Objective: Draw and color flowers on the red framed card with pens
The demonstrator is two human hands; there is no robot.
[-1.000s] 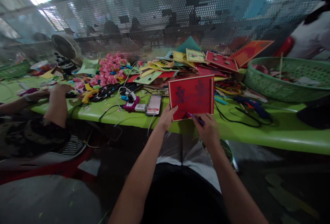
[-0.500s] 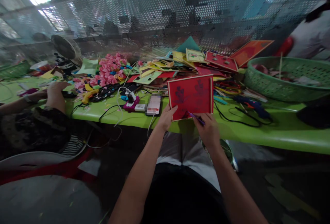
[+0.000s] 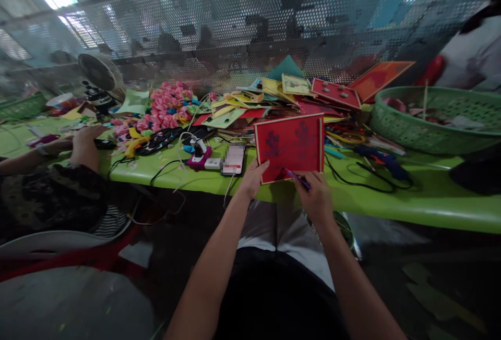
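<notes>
A red board (image 3: 291,147) with a pale thin border and dark flower-like marks stands tilted up at the table's front edge. My left hand (image 3: 253,177) grips its lower left side, thumb on the front face. A purple pen (image 3: 299,179) is pinched in my right hand (image 3: 314,194), which rests by the board's lower right edge. The pen's tip meets the lower middle of the red surface, or comes very near it. Left of the board lies a phone (image 3: 234,159) with a white cable.
A purple power strip (image 3: 199,158) with plugs sits left of the phone. Behind are piled coloured cards (image 3: 270,92) and pink fabric pieces (image 3: 170,102). To the right are a blue glue gun (image 3: 385,161) and a green basket (image 3: 438,131). Another person's hands (image 3: 84,139) rest at the left.
Both my hands, the red board and the pen stay practically in place. The other person's hand at the left has shifted very slightly.
</notes>
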